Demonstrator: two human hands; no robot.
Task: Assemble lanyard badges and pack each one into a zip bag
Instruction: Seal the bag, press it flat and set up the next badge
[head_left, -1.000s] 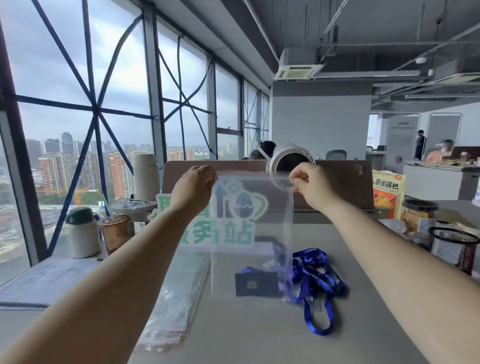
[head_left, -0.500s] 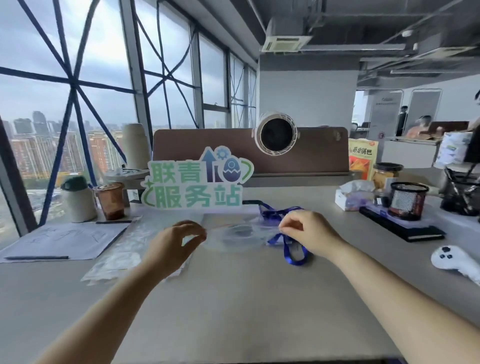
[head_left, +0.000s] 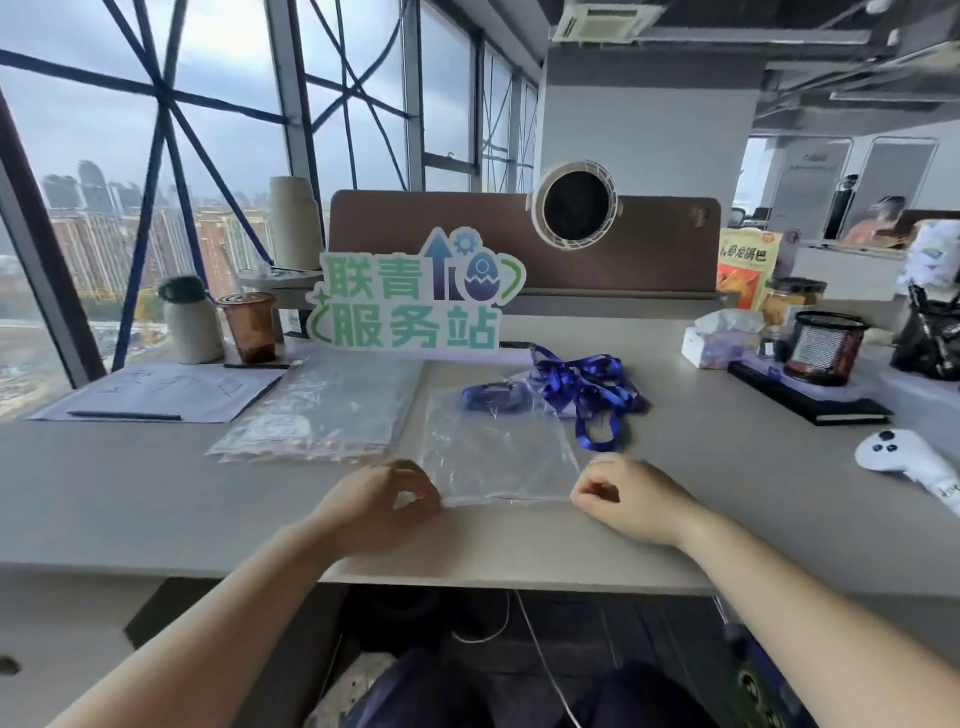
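Both hands pinch the zip bag (head_left: 498, 457) at its near corners, left hand (head_left: 382, 501) and right hand (head_left: 631, 499), flat on the table (head_left: 156, 499). Looks like the opening step; next I'd guess the blue lanyard (head_left: 587, 395) just behind goes in.
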